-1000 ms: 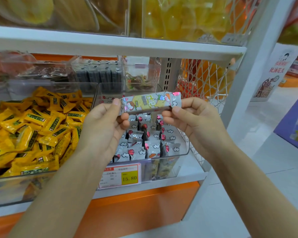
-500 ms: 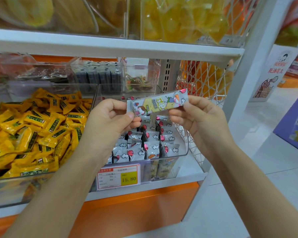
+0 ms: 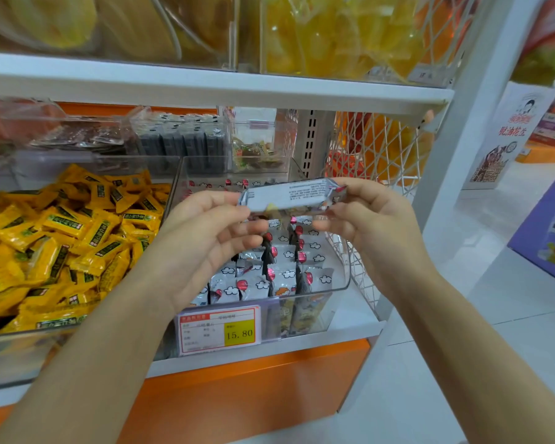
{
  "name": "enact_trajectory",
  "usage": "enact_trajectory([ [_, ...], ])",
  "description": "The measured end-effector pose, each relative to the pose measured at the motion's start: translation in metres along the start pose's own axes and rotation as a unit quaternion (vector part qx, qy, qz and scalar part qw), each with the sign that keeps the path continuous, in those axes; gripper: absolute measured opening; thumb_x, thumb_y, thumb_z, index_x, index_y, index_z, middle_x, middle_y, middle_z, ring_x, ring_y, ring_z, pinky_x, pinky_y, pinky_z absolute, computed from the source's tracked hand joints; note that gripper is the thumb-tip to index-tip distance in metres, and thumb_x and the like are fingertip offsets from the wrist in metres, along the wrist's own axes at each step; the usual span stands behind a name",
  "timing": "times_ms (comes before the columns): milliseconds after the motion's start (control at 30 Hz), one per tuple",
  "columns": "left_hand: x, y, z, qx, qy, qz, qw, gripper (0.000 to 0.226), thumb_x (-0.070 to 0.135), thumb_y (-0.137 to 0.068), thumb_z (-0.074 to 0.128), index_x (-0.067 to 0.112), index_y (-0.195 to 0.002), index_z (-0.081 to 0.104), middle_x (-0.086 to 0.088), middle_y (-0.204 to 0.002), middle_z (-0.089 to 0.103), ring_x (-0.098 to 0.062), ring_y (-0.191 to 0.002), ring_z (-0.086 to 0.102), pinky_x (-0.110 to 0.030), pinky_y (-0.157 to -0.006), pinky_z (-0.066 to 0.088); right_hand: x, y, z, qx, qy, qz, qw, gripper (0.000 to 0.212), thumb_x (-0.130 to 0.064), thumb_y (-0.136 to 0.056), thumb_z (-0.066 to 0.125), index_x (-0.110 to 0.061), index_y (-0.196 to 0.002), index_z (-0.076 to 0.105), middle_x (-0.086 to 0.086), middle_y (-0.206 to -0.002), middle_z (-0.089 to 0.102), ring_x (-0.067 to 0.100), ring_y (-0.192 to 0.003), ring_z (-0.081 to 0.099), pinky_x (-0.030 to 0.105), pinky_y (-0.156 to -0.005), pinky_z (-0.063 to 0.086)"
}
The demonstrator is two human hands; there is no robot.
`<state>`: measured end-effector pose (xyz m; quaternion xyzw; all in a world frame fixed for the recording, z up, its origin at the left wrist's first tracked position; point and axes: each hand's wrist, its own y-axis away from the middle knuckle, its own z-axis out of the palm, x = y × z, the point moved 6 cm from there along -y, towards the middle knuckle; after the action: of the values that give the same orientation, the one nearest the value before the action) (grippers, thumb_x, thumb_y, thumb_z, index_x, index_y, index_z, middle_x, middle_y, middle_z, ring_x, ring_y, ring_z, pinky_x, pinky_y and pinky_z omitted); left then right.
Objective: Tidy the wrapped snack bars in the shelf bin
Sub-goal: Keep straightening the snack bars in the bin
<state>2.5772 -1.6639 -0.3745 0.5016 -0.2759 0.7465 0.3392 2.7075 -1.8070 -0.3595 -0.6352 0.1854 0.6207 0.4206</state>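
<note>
Fingers (image 3: 237,219): snack bar (image 3: 289,197) is pinched at its ends by left hand (image 3: 205,241) and right hand (image 3: 375,219).
Place: held just above the bin (image 3: 342,285).
Long axis: level, left-right; upright bars (image 3: 282,274) stand below.

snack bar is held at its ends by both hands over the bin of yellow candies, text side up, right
Not quite. The head view shows the snack bar, held at its ends by the left hand and right hand, over the clear bin of cloud-print bars; the yellow candies lie to its left. Text side is up.
</note>
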Motion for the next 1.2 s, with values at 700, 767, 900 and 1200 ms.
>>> enact_trajectory([
  [700, 0.011, 0.007, 0.012, -0.028, -0.331, 0.144, 0.932, 0.019, 0.024, -0.077, 0.067, 0.034, -0.088, 0.056, 0.002, -0.075, 0.065, -0.007, -0.052, 0.058, -0.014, -0.042, 0.041, -0.002, 0.006, 0.011, 0.052, 0.131, -0.057, 0.988, 0.012, -0.017, -0.081, 0.066, -0.018, -0.069, 0.071, -0.003, -0.073, 0.068, 0.016, -0.074, 0.06, 0.037, -0.075, 0.052],
  [767, 0.009, 0.005, 0.009, -0.021, -0.322, 0.131, 0.937, 0.012, 0.028, -0.08, 0.065, 0.028, -0.088, 0.057, 0.003, -0.081, 0.063, 0.0, -0.051, 0.056, -0.014, -0.042, 0.04, -0.006, 0.007, 0.015, 0.049, 0.165, -0.084, 0.982, 0.015, -0.017, -0.082, 0.066, -0.023, -0.069, 0.071, -0.008, -0.07, 0.066, 0.01, -0.071, 0.058, 0.031, -0.069, 0.05],
  [900, 0.008, 0.001, 0.001, 0.006, -0.295, 0.119, 0.948, 0.011, 0.027, -0.083, 0.065, 0.017, -0.083, 0.061, -0.002, -0.076, 0.065, -0.009, -0.055, 0.063, -0.018, -0.042, 0.044, -0.012, 0.01, 0.021, 0.033, 0.191, -0.112, 0.975, 0.015, -0.017, -0.084, 0.065, -0.024, -0.072, 0.071, -0.011, -0.071, 0.066, 0.005, -0.069, 0.058, 0.021, -0.065, 0.048],
  [1200, 0.007, 0.001, -0.002, 0.019, -0.242, 0.107, 0.964, 0.019, 0.025, -0.085, 0.063, 0.009, -0.077, 0.058, 0.007, -0.062, 0.066, -0.014, -0.048, 0.062, -0.018, -0.041, 0.046, -0.012, 0.01, 0.023, 0.021, 0.188, -0.121, 0.975, 0.017, -0.02, -0.084, 0.065, -0.029, -0.07, 0.07, -0.012, -0.072, 0.067, 0.002, -0.071, 0.059, 0.017, -0.064, 0.048],
])
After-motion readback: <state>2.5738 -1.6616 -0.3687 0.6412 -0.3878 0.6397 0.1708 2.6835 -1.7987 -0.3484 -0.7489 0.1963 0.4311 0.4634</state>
